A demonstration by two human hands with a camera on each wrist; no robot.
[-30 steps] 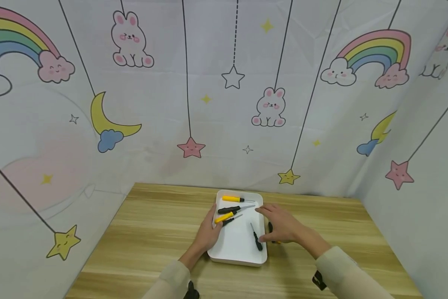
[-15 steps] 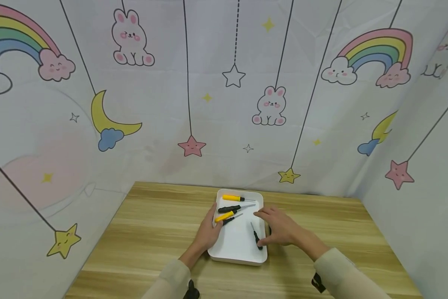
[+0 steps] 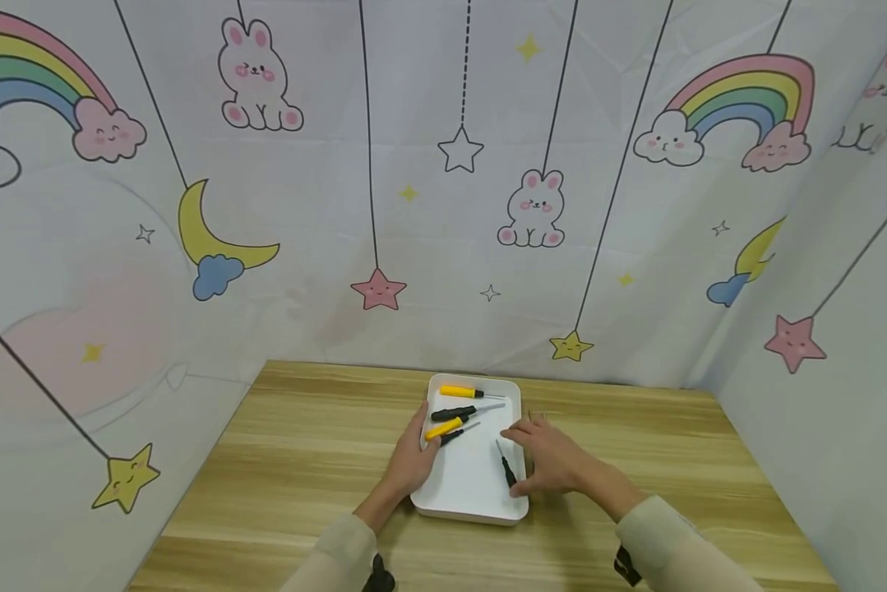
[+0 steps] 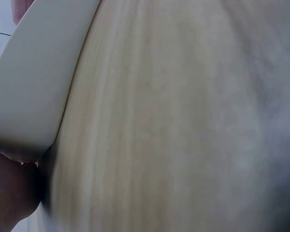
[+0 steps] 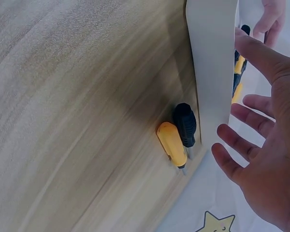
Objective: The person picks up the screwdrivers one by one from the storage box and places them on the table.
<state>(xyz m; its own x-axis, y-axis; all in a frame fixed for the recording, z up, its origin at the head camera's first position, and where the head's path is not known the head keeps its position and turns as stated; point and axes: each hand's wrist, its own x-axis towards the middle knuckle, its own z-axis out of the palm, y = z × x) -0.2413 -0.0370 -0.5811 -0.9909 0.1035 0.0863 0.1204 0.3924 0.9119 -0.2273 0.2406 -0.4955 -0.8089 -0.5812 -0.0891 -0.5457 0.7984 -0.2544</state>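
Observation:
A white tray point(image 3: 473, 497) holds several screwdrivers. My left hand point(image 3: 411, 464) grips its left side, the thumb over the rim beside a small black screwdriver point(image 3: 454, 436). Over the right rim, my right hand point(image 3: 557, 462) has its fingers loosely spread. Its thumb is by the handle of another black screwdriver point(image 3: 508, 472) inside the tray; whether they touch I cannot tell. At the tray's far end lie a yellow screwdriver point(image 3: 456, 392), a larger black one point(image 3: 452, 414) and a yellow-and-black one point(image 3: 445, 429).
In the right wrist view, a yellow screwdriver point(image 5: 171, 141) and a black screwdriver point(image 5: 185, 124) lie on the wooden table point(image 3: 302, 460) against the tray's outer right side. A printed cloth backdrop point(image 3: 317, 205) stands behind the table and along its sides.
My right hand has shifted slightly toward the near end of the tray, its thumb now lower along the black screwdriver's handle. My left hand and the tray have stayed put.

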